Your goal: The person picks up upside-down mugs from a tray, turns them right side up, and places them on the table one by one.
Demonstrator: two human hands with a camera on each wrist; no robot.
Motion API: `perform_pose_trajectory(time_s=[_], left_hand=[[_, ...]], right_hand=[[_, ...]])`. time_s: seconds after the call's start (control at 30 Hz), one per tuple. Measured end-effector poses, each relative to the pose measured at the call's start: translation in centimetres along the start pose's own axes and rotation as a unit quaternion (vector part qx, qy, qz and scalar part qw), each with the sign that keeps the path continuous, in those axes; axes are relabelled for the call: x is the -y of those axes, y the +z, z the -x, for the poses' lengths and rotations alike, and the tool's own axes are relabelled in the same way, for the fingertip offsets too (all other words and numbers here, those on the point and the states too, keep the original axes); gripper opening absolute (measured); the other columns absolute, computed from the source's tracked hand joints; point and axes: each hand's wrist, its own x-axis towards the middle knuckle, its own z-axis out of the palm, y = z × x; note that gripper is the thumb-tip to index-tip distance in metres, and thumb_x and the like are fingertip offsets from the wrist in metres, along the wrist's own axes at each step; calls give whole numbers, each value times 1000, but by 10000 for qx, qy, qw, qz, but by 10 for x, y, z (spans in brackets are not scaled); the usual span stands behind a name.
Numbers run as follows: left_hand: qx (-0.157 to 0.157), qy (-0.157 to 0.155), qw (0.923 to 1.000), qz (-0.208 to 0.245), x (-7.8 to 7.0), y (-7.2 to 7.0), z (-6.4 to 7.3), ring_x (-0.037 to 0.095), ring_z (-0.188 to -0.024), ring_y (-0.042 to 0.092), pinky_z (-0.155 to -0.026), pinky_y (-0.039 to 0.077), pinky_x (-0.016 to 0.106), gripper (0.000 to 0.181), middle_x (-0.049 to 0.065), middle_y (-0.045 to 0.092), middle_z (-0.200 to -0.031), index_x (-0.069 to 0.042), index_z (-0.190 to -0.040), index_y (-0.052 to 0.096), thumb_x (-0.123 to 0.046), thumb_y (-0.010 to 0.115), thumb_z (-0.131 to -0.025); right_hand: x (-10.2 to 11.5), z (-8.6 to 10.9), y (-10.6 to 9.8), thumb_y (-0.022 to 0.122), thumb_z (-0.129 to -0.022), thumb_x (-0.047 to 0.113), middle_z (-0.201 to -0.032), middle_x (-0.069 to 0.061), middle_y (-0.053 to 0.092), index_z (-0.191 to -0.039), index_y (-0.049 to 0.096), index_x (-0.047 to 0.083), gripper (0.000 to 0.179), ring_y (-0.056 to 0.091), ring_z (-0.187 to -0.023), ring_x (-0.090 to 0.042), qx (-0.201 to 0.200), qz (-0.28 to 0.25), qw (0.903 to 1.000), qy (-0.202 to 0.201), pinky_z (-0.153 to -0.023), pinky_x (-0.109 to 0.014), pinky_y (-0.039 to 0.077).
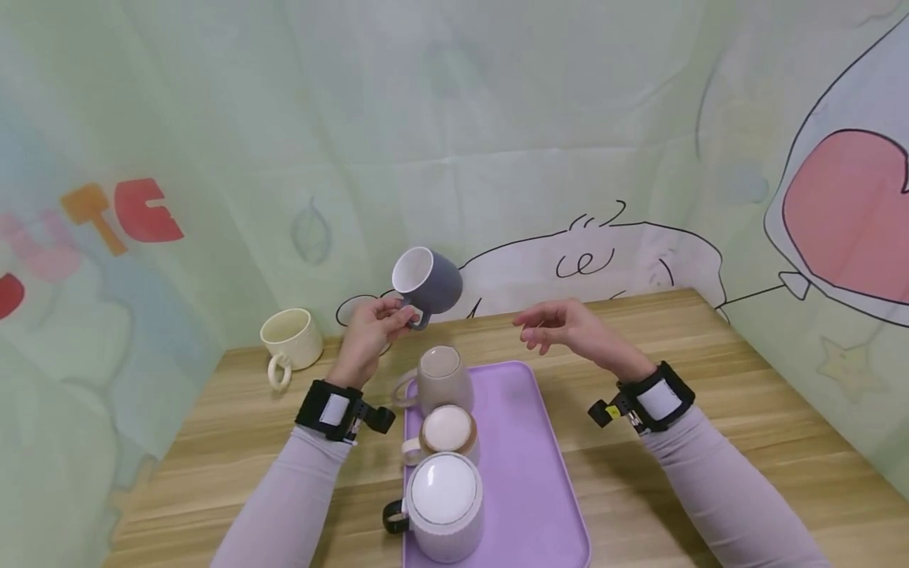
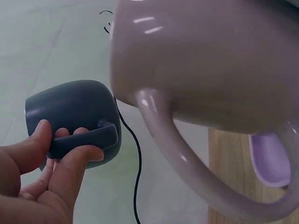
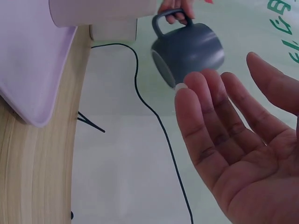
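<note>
Head view: a dark blue mug (image 1: pixel 442 290) is up in the air, tipped so that its pale inside shows, and the left hand (image 1: pixel 372 327) pinches it by the handle. The right hand (image 1: pixel 568 327) hovers across from it, fingers gently bent and holding nothing. Below, on the surface (image 1: pixel 213 457), a purple tray (image 1: pixel 529 481) carries a row along its left side — a taupe mug (image 1: pixel 447 386) at the far end, a brown-and-white cup (image 1: pixel 469 451), then a pale mug (image 1: pixel 454 540) with a black handle. A cream cup (image 1: pixel 294 343) stands apart at the left.

Left wrist view: thumb and fingers close round the blue handle, while the taupe mug fills much of the upper right. The step in hand looks like carrying or turning the blue mug, not yet set down.

Right wrist view: the palm and loosely extended fingers face the blue mug — near, but by the head view not touching. The next move probably calls for levelling the mug, perhaps with the right hand steadying its body, and keeping it off the taupe mug's rim.
</note>
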Motion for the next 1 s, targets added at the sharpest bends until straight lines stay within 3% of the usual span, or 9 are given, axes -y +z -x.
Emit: perform_pose_trajectory(time_s=[0.2, 0.53, 0.8, 1.0], left_hand=[[-71, -246, 9995, -176, 6, -5, -3, 12, -81, 66, -74, 57, 21, 19, 4, 67, -84, 13, -104, 54, 0, 60, -93], [24, -575, 9963, -645, 21, -12, -4, 18, -87, 66, -80, 57, 27, 23, 8, 70, -89, 9, -106, 57, -10, 62, -93], [64, -672, 9943, -828, 33, -16, -6, 17, -87, 66, -87, 55, 36, 29, 9, 70, -90, 12, -111, 58, -12, 62, -94], [119, -735, 9935, -859, 37, -17, -9, 16, -87, 66, -87, 55, 34, 31, 10, 69, -91, 13, -111, 57, -13, 61, -95]], right_hand=[[0, 0, -5, 68, -90, 19, -101, -17, 67, -118, 64, 7, 31, 63, -84, -36, 96, 288, 9994, 183, -74, -57, 55], [-13, 2, -5, 67, -91, 17, -93, -15, 66, -118, 63, 6, 29, 60, -88, -45, 439, 529, 9951, 708, -72, -53, 56], [-18, 2, -5, 67, -90, 18, -92, -17, 66, -117, 63, 5, 30, 60, -86, -45, 543, 597, 9944, 678, -69, -48, 57], [-18, 2, -5, 67, -90, 17, -92, -19, 65, -116, 63, 5, 28, 61, -83, -42, 540, 757, 9924, 810, -67, -46, 58]])
